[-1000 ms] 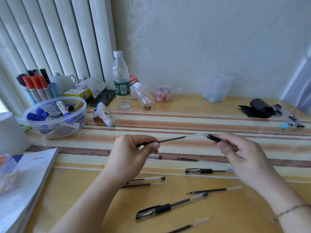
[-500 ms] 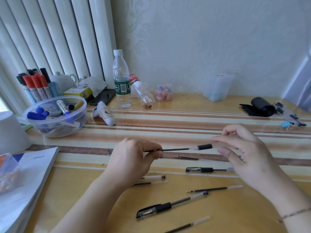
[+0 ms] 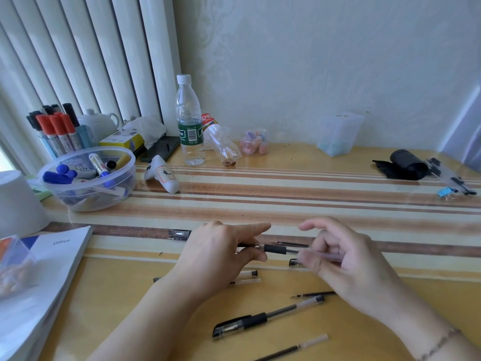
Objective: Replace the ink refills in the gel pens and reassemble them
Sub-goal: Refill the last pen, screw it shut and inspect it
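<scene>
Left hand (image 3: 216, 254) pinching gel pen (image 3: 276, 249) at its tip end, index finger extended, pen horizontal just above bench (image 3: 286, 194). Right hand (image 3: 346, 267) curled round clear barrel end, motion-blurred, grip apparently closed on it. Capped pen (image 3: 260, 320) lying on bench near front edge, loose refill (image 3: 313, 294) just behind it, another refill (image 3: 294, 349) in front. Water bottle (image 3: 189, 121) upright at back
</scene>
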